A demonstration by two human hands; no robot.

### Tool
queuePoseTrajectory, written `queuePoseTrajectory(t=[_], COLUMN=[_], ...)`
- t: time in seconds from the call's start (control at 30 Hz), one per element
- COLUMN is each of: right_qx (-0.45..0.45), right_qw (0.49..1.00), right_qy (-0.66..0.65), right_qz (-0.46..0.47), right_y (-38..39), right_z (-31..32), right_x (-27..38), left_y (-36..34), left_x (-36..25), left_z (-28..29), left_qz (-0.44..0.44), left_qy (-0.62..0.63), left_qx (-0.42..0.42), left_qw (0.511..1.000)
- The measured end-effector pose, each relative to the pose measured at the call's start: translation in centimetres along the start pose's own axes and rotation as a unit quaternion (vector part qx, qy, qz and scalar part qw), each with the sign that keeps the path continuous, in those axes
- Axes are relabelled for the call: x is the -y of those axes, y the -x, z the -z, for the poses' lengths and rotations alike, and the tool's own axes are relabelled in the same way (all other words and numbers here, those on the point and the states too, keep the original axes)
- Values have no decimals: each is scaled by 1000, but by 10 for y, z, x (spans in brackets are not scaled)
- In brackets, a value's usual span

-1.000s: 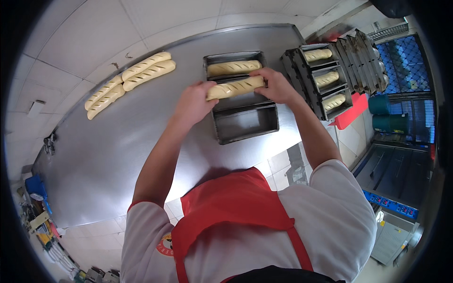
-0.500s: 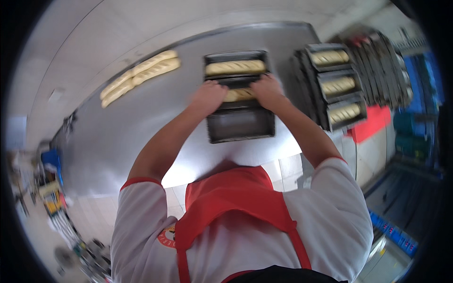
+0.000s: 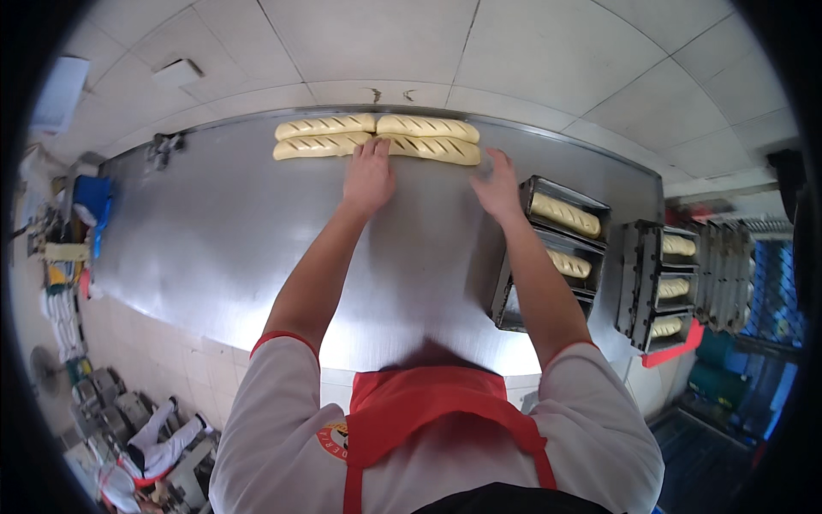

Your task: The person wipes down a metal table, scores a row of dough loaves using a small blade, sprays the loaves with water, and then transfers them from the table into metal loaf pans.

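Several scored, pale dough loaves lie in two rows at the back of the steel table, end to end. My left hand [image 3: 369, 177] reaches to the near row, its fingers stretched over the left end of the near right dough loaf [image 3: 428, 148]. Just off that loaf's right end, my right hand [image 3: 498, 185] is spread open, apart from the dough and holding nothing. Beside my right forearm sits a dark metal loaf pan [image 3: 533, 184] with three compartments. Dough loaves [image 3: 565, 214] lie in its far and middle compartments; my forearm partly covers the near one.
Farther right, more dark loaf pans [image 3: 635, 283] are stacked, the top one with a loaf in each compartment. Other pans [image 3: 723, 274] stand behind them, above a red strip [image 3: 672, 347]. A tiled wall [image 3: 377, 43] borders the table [image 3: 214, 223]. Another person [image 3: 154, 445] is far lower left.
My hands have left the loaf pan and moved to the loaves at the back of the table. My view has turned, so the pan now appears farther right and tilted.
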State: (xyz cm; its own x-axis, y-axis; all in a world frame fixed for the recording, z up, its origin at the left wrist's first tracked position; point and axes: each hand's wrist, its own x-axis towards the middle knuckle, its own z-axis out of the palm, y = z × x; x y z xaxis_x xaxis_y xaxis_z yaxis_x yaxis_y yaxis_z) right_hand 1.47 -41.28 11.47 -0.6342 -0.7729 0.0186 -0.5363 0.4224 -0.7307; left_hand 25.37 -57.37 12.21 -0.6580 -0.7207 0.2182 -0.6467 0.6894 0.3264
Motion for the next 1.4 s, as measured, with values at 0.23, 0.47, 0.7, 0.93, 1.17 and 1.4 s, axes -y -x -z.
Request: queuePoseTrajectory(t=[0.23,0.47,0.7,0.93,1.17,1.4], right_qx=[45,59,122,172,185,184], right_qw=[989,992,977,972,887,913], right_qy=[4,79,-109,122,360,320], right_qz=[-140,84,136,105,223,171], right_y=[-21,-26,124,240,255,257], right_z=[-38,-16,216,288,238,210], right_x=[70,53,47,-74,-130,-137], left_y=[-40,-32,66,136,157,156], left_x=[21,8,-115,-279,-313,-342], left_z=[-11,-2,79,62,6,-19], left_qz=[33,17,-59,-219,-323,-287], left_qy=[-60,112,509,237,-84,-152], left_qx=[83,62,133,252,293,353], left_qw=[994,992,848,912,896,877])
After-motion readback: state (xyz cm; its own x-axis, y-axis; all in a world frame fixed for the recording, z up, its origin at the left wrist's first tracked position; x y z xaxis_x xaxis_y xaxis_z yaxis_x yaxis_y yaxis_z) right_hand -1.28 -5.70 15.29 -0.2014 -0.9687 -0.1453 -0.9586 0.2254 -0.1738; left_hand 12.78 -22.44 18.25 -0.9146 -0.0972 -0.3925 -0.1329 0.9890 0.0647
